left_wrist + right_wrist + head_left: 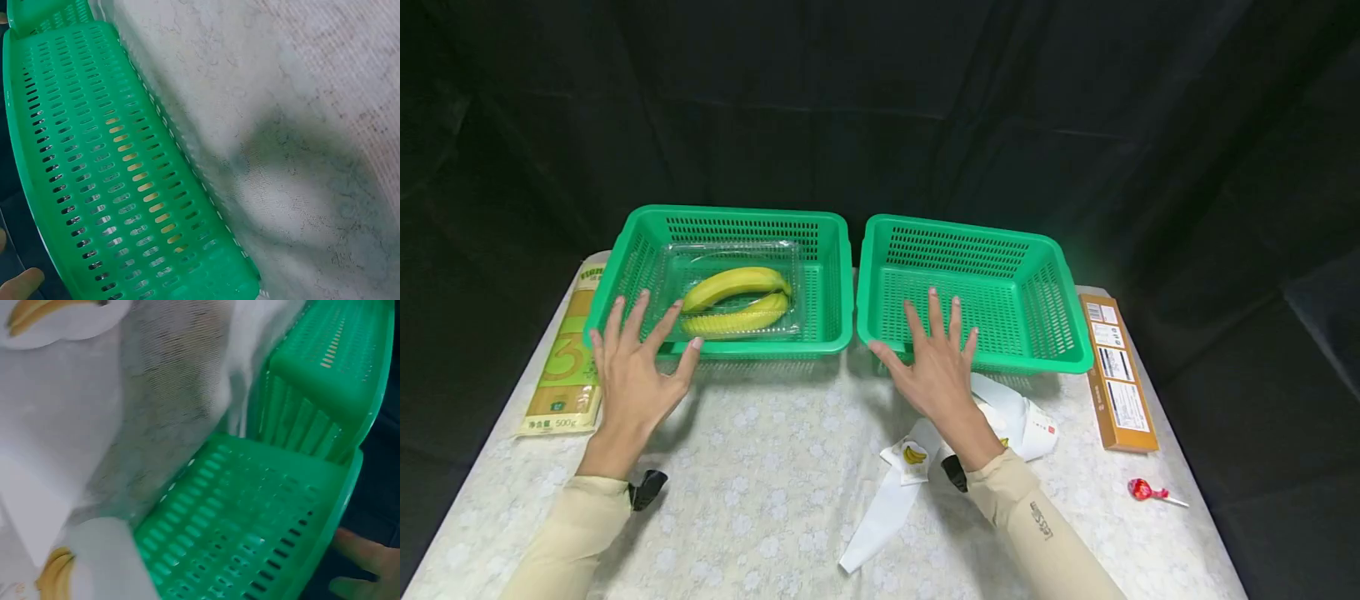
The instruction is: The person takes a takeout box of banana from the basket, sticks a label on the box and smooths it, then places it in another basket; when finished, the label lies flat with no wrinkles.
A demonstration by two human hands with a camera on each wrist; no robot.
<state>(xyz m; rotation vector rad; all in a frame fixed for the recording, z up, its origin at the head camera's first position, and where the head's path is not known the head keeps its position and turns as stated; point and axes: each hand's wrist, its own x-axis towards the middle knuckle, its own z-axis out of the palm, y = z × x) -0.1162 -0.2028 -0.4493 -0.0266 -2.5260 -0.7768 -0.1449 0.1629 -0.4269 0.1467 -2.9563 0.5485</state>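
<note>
My left hand [638, 379] is spread with straight fingers over the front left of the left green basket [835, 346]; whether it touches the rim I cannot tell. Inside that basket lies a clear plastic box [790, 325] with two bananas [737, 285] in it. The right hand [938, 375], fingers also spread, is at the front rim of the right green basket [1052, 360], and nothing is in its grasp. Beneath the right forearm lie white paper strips [880, 512] with banana pictures [914, 455]. In the right wrist view the fingertips [359, 553] show beyond the basket wall.
A yellow-green 500 g packet [561, 367] lies left of the left basket. Right of the other basket is an orange-brown box [1120, 375], with a red lollipop [1141, 489] nearer the front. Dark cloth [880, 100] hangs behind the patterned tablecloth [760, 500].
</note>
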